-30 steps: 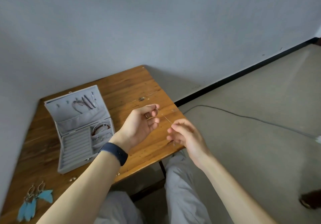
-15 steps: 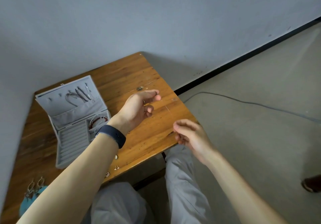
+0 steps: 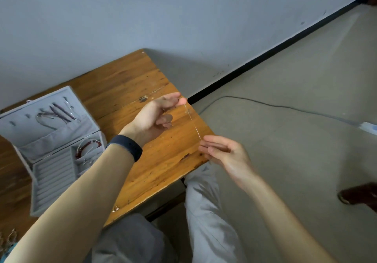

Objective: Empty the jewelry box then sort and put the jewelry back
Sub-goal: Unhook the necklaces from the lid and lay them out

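Over the wooden surface (image 3: 155, 160), left hand (image 3: 152, 117) and right hand (image 3: 224, 153) each pinch an end of a thin chain (image 3: 192, 123), stretched taut; the gray jewelry box (image 3: 51, 152) sits open.

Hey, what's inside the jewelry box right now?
Necklaces hang in the lid; a red bracelet and small silver pieces lie in the right compartments. The ring rolls look bare. The left forearm covers the box's near corner.
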`<state>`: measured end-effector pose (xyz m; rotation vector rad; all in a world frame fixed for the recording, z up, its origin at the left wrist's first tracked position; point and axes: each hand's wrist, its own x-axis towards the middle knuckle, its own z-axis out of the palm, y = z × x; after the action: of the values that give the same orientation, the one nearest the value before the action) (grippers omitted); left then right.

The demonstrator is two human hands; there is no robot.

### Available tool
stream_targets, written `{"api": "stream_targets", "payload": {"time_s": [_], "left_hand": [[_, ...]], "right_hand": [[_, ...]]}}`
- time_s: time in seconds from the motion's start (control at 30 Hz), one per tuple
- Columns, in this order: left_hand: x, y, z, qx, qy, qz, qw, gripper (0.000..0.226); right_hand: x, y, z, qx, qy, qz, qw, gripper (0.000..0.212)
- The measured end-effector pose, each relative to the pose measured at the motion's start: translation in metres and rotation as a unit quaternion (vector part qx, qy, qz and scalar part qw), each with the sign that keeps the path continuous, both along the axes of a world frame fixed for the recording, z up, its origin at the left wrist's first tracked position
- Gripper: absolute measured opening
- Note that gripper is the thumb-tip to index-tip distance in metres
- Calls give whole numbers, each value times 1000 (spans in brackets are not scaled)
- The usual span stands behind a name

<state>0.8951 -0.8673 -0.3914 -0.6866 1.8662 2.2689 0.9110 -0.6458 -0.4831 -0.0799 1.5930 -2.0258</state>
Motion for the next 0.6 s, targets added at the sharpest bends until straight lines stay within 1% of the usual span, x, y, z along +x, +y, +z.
{"api": "stream_targets", "payload": {"time_s": [0.07, 0.17, 0.3, 0.33, 0.37, 0.43, 0.47, 0.6], "left_hand": [[-11, -4, -7, -11, -3, -11, 1000, 30], [-25, -11, -15, -47, -13, -26, 998, 29], [-42, -20, -25, -116, -24, -32, 992, 29], [-47, -22, -28, -147, -27, -35, 988, 28], [-51, -23, -31, -195, -30, -44, 979, 24], [-60, -25, -37, -312, -32, -75, 946, 16], [-64, -26, -42, -355, -30, -87, 930, 14], [-79, -32, -58, -433, -10, -104, 895, 13]], "right_hand": [[-6, -1, -4, 13, 2, -19, 1000, 31], [-14, -4, -9, 62, 22, -56, 996, 28], [-22, -6, -10, 153, 88, -83, 981, 24], [-24, -7, -10, 180, 109, -90, 974, 22], [-25, -8, -11, 204, 127, -96, 966, 21], [-27, -11, -11, 249, 156, -99, 951, 17], [-27, -12, -11, 274, 167, -98, 942, 16], [-28, -20, -12, 355, 198, -89, 909, 16]]}}
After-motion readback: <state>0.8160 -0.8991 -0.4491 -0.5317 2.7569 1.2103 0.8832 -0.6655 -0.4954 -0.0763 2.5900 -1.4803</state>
